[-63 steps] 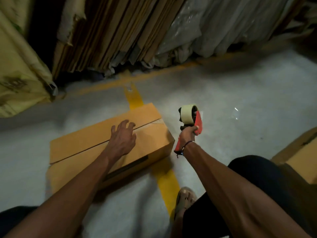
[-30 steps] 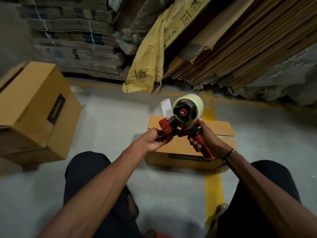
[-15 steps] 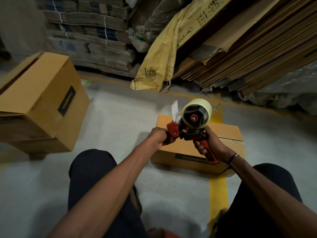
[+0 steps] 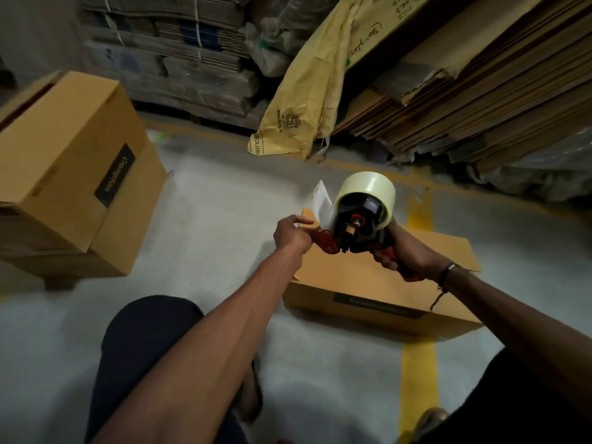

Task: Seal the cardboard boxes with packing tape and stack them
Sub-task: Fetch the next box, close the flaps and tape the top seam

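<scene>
The right hand (image 4: 405, 251) is gripping the handle of the tape dispenser (image 4: 355, 225), fingers curled round it, holding it just above the flat cardboard box (image 4: 378, 277) on the floor. The left hand (image 4: 290, 233) is pinching at the red front of the dispenser, probably working the loose tape end (image 4: 322, 203), though its fingertips are hard to make out. No tape is showing on this box's seam, so sealing and stacking are both looking undone. To its left, the boxes (image 4: 64, 174) are sitting piled. Since half a second ago, the dispenser is sitting a touch lower over the box.
</scene>
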{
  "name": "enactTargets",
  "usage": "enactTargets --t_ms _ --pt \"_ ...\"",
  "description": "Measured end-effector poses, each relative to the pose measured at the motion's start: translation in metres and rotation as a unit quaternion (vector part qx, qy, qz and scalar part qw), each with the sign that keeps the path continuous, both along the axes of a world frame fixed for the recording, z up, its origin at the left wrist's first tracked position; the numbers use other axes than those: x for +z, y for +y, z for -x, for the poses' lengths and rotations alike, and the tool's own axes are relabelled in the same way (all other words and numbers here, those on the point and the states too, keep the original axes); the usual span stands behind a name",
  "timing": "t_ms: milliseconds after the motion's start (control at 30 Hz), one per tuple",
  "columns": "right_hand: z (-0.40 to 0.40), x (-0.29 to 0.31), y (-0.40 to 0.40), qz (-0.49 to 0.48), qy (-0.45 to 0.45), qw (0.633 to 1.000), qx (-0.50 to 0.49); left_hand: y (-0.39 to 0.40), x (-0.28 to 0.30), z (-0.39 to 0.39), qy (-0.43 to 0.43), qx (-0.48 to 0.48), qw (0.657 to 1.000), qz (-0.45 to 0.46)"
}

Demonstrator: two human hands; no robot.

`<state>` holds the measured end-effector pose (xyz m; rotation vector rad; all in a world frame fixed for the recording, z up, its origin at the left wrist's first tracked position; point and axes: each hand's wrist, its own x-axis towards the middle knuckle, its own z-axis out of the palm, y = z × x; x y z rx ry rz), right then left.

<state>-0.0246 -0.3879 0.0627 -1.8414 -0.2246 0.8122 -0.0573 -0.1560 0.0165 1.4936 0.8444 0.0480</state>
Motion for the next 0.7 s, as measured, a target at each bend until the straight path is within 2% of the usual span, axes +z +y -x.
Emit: enactTargets --t_ms 133,233,400,567,700 --pt "-0.049 -0.011 0.011 0.021 -0.042 0.999 0.018 0.016 -0.013 -0.03 -0.021 0.029 0.999 -0.011" --pt "-0.079 -0.022 0.0 0.071 -0.047 0.996 0.007 0.062 -0.037 -0.037 0.002 0.068 0.996 -0.062" --pt "-0.103 -0.078 -0.025 0.096 -0.032 0.995 -0.002 0.103 -0.084 -0.054 0.012 0.014 0.992 -0.127" --pt "-0.121 -0.108 -0.009 0.172 -0.101 0.98 0.028 0.106 -0.117 -0.079 0.012 0.001 0.986 -0.165" --pt "-0.131 -0.127 0.001 0.193 -0.104 0.975 0.039 0.111 -0.146 -0.088 0.021 -0.004 0.98 -0.2"
